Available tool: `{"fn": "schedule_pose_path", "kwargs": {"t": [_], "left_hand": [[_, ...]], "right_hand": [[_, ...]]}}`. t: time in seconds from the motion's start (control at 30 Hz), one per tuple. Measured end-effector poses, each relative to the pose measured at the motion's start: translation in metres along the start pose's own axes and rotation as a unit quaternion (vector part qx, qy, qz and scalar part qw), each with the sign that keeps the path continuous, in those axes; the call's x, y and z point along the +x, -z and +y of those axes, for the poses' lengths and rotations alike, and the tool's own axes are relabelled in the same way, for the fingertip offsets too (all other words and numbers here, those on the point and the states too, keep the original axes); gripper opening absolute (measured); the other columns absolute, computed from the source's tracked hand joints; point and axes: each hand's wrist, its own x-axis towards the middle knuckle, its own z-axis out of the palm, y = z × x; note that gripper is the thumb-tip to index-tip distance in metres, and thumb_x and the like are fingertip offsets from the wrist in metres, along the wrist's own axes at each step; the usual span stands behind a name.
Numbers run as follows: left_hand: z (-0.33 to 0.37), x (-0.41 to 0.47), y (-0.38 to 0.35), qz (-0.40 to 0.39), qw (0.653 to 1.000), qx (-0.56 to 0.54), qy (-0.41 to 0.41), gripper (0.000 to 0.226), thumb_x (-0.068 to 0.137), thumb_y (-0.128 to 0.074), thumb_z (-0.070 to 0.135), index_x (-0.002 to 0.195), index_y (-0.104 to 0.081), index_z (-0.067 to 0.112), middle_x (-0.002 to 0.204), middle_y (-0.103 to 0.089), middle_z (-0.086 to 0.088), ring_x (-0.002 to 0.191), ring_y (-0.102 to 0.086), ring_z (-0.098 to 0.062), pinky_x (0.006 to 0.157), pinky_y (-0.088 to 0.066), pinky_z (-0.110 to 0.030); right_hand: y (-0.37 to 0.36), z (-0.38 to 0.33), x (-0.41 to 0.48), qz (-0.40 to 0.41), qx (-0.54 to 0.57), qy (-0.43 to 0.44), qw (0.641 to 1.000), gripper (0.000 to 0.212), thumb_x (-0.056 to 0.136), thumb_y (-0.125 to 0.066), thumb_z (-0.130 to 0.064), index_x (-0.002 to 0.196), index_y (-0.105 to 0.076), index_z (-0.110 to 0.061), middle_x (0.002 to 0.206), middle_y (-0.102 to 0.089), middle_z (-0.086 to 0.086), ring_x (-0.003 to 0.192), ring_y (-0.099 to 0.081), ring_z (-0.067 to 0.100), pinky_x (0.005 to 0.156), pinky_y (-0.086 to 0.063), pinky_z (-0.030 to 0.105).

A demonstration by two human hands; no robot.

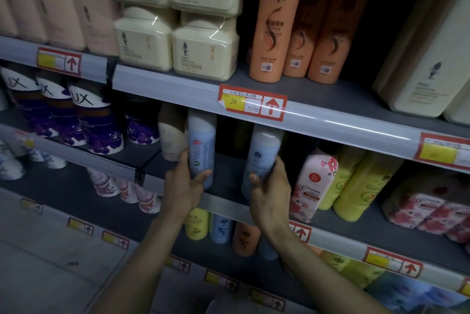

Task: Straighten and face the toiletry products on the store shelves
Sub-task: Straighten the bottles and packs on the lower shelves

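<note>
Dimly lit store aisle. Grey shelving runs in tiers, and each front edge carries a clear strip with red-and-yellow price tags bearing up-pointing arrows. A pale floor [50, 250] shows at lower left.

On the middle shelf [229, 179], near its front edge, stand two pale blue bottles. The left bottle [202, 146] is held low on its body by the left hand [183, 186], the thumb across the front and the fingers curled round the far side. The right bottle [264, 156] is held likewise by the right hand [270, 194], the fingers wrapped round its right flank. Each bottle has its long axis near vertical, cap up under the strip above, top leaning slightly rightward, and its printed face turned outward toward the aisle. The two are apart, with bare shelf between them.

Legible writing, left to right:
- The purple-and-white bottles [94, 125] on the same shelf read "LUX".
- The price tag [251, 102] on the upper strip has "25" handwritten on yellow.

The cream tubs [203, 52] and orange bottles [274, 21] on the upper shelf carry print too small to read. The small red mark on the left bottle, the flower emblem on the right bottle, and the label of the pink floral bottle [314, 181] just beside the right hand are likewise unreadable.
</note>
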Motion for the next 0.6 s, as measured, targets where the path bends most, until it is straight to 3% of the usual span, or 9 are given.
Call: {"fn": "schedule_pose_path", "kwargs": {"t": [0.13, 0.23, 0.3, 0.4, 0.47, 0.53, 0.6], "left_hand": [[-0.001, 0.004, -0.004, -0.020, 1.000, -0.014, 0.005, 0.059, 0.087, -0.078, 0.028, 0.138, -0.048, 0.025, 0.123, -0.069, 0.002, 0.105, -0.065, -0.011, 0.084, -0.051, -0.026], [0.004, 0.000, -0.017, -0.047, 0.999, -0.025, -0.007, 0.058, 0.086, -0.078, 0.031, 0.135, -0.048, 0.031, 0.123, -0.069, 0.004, 0.108, -0.067, -0.012, 0.090, -0.059, -0.036], [0.012, -0.003, -0.029, -0.072, 0.997, -0.034, -0.014, 0.059, 0.086, -0.078, 0.030, 0.136, -0.048, 0.033, 0.123, -0.068, 0.007, 0.109, -0.067, -0.009, 0.092, -0.059, -0.037], [0.027, -0.005, -0.046, -0.116, 0.992, -0.055, -0.022, 0.062, 0.088, -0.076, 0.024, 0.142, -0.045, 0.032, 0.126, -0.067, 0.010, 0.115, -0.065, -0.006, 0.098, -0.056, -0.035], [0.034, -0.004, -0.057, -0.137, 0.988, -0.054, -0.037, 0.063, 0.091, -0.073, 0.022, 0.145, -0.042, 0.028, 0.128, -0.066, 0.009, 0.118, -0.063, -0.008, 0.099, -0.053, -0.030], [0.037, -0.003, -0.062, -0.162, 0.984, -0.062, -0.040, 0.067, 0.092, -0.072, 0.025, 0.149, -0.039, 0.029, 0.131, -0.065, 0.010, 0.120, -0.061, -0.006, 0.103, -0.052, -0.032], [0.037, -0.002, -0.062, -0.191, 0.977, -0.092, -0.028, 0.078, 0.087, -0.076, 0.036, 0.152, -0.034, 0.034, 0.137, -0.061, 0.015, 0.124, -0.059, -0.002, 0.107, -0.050, -0.039]], "right_hand": [[-0.002, 0.016, 0.013, 0.048, -0.020, 0.001, 0.999, 0.043, 0.093, -0.063, -0.011, 0.134, -0.049, -0.016, 0.125, -0.063, 0.006, 0.112, -0.062, 0.025, 0.095, -0.053, 0.047], [-0.002, 0.020, 0.016, 0.059, -0.022, -0.006, 0.998, 0.032, 0.093, -0.058, -0.005, 0.121, -0.049, -0.016, 0.109, -0.062, 0.007, 0.097, -0.063, 0.025, 0.083, -0.053, 0.040], [-0.001, 0.020, 0.016, 0.056, -0.024, -0.007, 0.998, 0.034, 0.093, -0.056, -0.001, 0.123, -0.047, -0.016, 0.110, -0.062, 0.006, 0.099, -0.064, 0.025, 0.082, -0.051, 0.033], [0.004, 0.016, 0.006, 0.006, 0.024, -0.026, 0.999, 0.060, 0.097, -0.055, 0.002, 0.151, -0.035, -0.014, 0.136, -0.057, 0.000, 0.127, -0.056, 0.016, 0.100, -0.046, 0.021], [0.015, 0.016, -0.014, -0.054, 0.047, -0.027, 0.997, 0.074, 0.099, -0.058, -0.003, 0.163, -0.021, -0.017, 0.155, -0.046, -0.006, 0.143, -0.042, 0.007, 0.117, -0.036, 0.023], [0.035, 0.024, -0.042, -0.089, 0.023, -0.012, 0.996, 0.064, 0.100, -0.062, -0.011, 0.157, -0.040, -0.029, 0.151, -0.052, -0.017, 0.141, -0.044, -0.002, 0.118, -0.038, 0.026], [0.067, 0.031, -0.064, -0.031, 0.009, -0.004, 0.999, 0.042, 0.097, -0.069, -0.014, 0.128, -0.065, -0.042, 0.122, -0.068, -0.029, 0.119, -0.060, -0.009, 0.102, -0.049, 0.018]]}}
